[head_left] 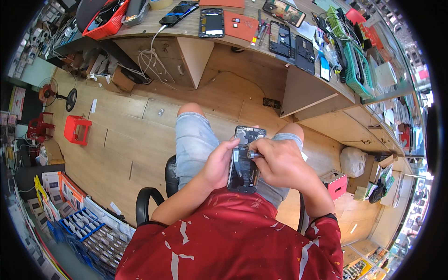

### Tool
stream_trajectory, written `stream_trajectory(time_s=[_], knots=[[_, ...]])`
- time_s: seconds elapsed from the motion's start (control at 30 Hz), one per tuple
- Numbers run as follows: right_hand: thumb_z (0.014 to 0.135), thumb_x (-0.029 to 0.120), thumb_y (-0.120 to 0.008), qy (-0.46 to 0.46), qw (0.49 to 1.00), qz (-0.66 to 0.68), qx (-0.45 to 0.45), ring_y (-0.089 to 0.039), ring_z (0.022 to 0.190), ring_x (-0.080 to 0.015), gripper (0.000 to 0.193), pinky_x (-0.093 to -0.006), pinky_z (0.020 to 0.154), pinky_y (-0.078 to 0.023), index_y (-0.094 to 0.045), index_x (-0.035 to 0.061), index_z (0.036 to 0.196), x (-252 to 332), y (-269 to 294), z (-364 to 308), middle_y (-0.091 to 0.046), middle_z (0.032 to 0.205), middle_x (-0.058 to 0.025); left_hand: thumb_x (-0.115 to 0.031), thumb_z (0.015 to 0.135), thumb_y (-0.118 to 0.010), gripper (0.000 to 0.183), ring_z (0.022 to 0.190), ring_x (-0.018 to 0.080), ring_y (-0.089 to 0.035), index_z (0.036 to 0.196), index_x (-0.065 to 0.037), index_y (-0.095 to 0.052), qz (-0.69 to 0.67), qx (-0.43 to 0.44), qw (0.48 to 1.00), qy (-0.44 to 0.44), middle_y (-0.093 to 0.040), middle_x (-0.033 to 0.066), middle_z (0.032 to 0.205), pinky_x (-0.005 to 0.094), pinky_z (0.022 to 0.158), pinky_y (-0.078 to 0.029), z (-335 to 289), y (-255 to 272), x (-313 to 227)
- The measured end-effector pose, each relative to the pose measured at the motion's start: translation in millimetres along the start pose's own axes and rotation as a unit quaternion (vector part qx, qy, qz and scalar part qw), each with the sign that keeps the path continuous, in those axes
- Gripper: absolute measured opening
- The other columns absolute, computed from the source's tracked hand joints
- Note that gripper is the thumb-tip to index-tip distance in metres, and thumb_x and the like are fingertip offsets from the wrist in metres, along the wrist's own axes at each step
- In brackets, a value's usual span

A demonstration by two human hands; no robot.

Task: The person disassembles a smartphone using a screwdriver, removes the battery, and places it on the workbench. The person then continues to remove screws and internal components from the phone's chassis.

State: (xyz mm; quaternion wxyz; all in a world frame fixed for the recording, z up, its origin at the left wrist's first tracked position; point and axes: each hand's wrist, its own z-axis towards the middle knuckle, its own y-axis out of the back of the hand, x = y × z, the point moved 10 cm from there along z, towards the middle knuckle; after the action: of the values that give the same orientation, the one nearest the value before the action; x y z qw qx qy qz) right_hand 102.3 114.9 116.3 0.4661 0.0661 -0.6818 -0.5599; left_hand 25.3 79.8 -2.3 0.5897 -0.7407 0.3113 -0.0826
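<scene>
Over my lap is an opened smartphone [244, 175], its back cover off and dark inner parts showing. My left hand [218, 164] grips it along its left edge, the thumb lying near the upper part. Across the right side of the phone comes my right hand [282, 161], fingers pinched on a small tool with a round silver end [252, 154]. The tool's kind cannot be made out, and the fingers hide part of it and of the phone.
A workbench ahead carries opened phone parts [212, 23], an orange-red mat [241, 27], a phone with a lit screen [284, 12] and a green basket [358, 70]. A red stool [78, 129] stands on the floor at left. Chair armrests flank me.
</scene>
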Motion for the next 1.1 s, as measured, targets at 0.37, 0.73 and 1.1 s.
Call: stream_trajectory(time_s=[0.37,0.73,1.1], knots=[[0.091,0.013,-0.071,-0.075,0.986,-0.041,-0.145,-0.071,0.083,-0.0433,0.015,-0.0534,0.073,-0.055,-0.067,0.0047,0.103,-66.4,91.8,19.7,-0.072,0.085,-0.0206,-0.048,0.110,-0.032,0.066,0.118,0.0485,-0.070,0.148,0.003,-0.051,0.043,0.015,0.997,0.055,-0.066,0.0302,0.137,0.0615,0.102,-0.058,22.1,1.7,6.9],[0.099,0.034,-0.064,-0.318,0.921,-0.180,-0.131,-0.072,0.109,-0.0417,0.032,-0.0517,0.092,-0.056,-0.074,0.0090,0.116,-294.9,149.9,66.4,-0.077,0.112,-0.0210,-0.047,0.105,-0.033,0.075,0.122,0.0459,-0.068,0.143,0.015,-0.053,0.097,-0.037,0.987,0.120,-0.064,0.0297,0.141,0.0578,0.101,-0.059,-18.4,21.6,27.7],[0.101,0.042,-0.064,-0.306,0.905,-0.181,-0.235,-0.072,0.104,-0.0443,0.037,-0.0539,0.089,-0.056,-0.077,0.0082,0.111,-298.1,161.8,62.5,-0.078,0.103,-0.0207,-0.048,0.107,-0.033,0.074,0.117,0.0453,-0.070,0.145,0.012,-0.053,0.122,-0.008,0.985,0.122,-0.063,0.0304,0.143,0.0577,0.096,-0.060,-15.1,4.9,25.0]])
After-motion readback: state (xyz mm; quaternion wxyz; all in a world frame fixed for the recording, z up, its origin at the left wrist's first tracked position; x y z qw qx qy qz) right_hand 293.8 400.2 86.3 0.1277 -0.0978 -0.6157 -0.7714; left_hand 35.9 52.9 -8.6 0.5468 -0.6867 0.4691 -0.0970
